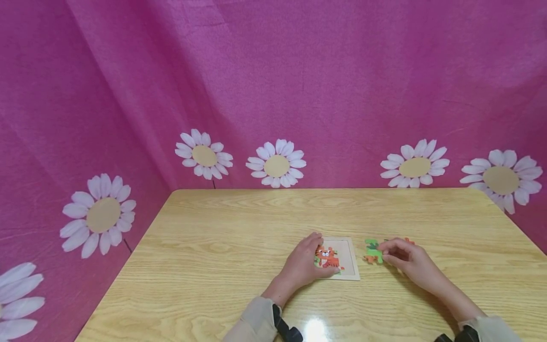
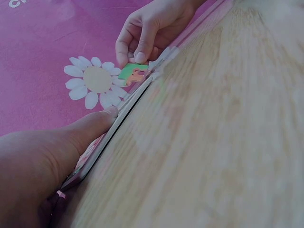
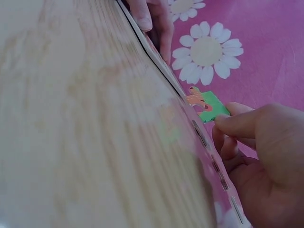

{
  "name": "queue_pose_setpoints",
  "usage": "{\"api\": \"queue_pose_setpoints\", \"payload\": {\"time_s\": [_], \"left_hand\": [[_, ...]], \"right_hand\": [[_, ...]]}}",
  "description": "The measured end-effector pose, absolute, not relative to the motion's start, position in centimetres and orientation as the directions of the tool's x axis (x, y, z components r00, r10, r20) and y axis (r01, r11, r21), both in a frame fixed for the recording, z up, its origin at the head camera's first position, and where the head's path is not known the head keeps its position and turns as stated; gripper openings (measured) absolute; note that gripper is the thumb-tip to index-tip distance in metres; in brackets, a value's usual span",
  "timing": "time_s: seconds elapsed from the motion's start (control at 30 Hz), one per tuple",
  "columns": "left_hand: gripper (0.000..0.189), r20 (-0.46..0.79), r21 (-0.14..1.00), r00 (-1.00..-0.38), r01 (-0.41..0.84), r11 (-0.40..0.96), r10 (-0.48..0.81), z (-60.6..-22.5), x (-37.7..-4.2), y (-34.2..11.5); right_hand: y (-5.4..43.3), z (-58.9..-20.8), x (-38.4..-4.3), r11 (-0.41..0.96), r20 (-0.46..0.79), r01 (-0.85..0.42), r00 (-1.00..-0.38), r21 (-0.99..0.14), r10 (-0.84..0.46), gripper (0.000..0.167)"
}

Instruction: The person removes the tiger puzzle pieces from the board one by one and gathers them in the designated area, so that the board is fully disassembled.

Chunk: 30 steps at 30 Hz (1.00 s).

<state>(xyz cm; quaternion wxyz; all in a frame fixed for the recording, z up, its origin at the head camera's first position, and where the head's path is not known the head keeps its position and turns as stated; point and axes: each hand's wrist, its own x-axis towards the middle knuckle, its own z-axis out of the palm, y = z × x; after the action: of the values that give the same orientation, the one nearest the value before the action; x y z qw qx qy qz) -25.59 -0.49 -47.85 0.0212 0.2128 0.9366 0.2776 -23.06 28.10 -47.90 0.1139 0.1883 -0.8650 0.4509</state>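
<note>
A curtain (image 1: 273,95) lines the table's (image 1: 192,261) left and far edges; wood stretches left of the left hand (image 1: 303,261), which grips the tray (image 1: 352,259). Just right, the right hand (image 1: 412,263) pinches a green piece (image 3: 216,107), partly hiding loose pieces (image 1: 410,241).

magenta cloth (image 1: 299,71) behind | white daisies (image 1: 276,166) printed on it | wood-grain table (image 1: 205,232)

2 beige sleeves (image 1: 255,317), 2 black wrist devices (image 1: 293,334), apparently strapped on

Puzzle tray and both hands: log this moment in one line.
left hand: grips puzzle tray | right hand: pinches green-and-orange piece | piece: outside tray
</note>
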Motion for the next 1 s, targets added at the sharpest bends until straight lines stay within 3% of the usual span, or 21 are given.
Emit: {"api": "queue_pose_setpoints", "payload": {"time_s": [0.33,0.6,1.0], "left_hand": [[0.085,0.076,0.528,-0.909,0.384,0.757,0.409,-47.79,-25.63,-0.45],[0.085,0.081,0.519,-0.908,0.39,0.761,0.41,-47.8,-25.59,-0.44],[0.084,0.073,0.542,-0.908,0.382,0.748,0.411,-48.06,-25.7,-0.54]], "right_hand": [[28.68,-48.05,-22.86,0.497,0.398,-0.461,-0.887,-0.736,-0.233,0.016],[28.84,-47.91,-22.83,0.513,0.349,-0.429,-0.903,-0.744,-0.249,0.015],[28.95,-48.04,-23.19,0.591,0.348,-0.446,-0.895,-0.672,-0.281,0.019]]}}
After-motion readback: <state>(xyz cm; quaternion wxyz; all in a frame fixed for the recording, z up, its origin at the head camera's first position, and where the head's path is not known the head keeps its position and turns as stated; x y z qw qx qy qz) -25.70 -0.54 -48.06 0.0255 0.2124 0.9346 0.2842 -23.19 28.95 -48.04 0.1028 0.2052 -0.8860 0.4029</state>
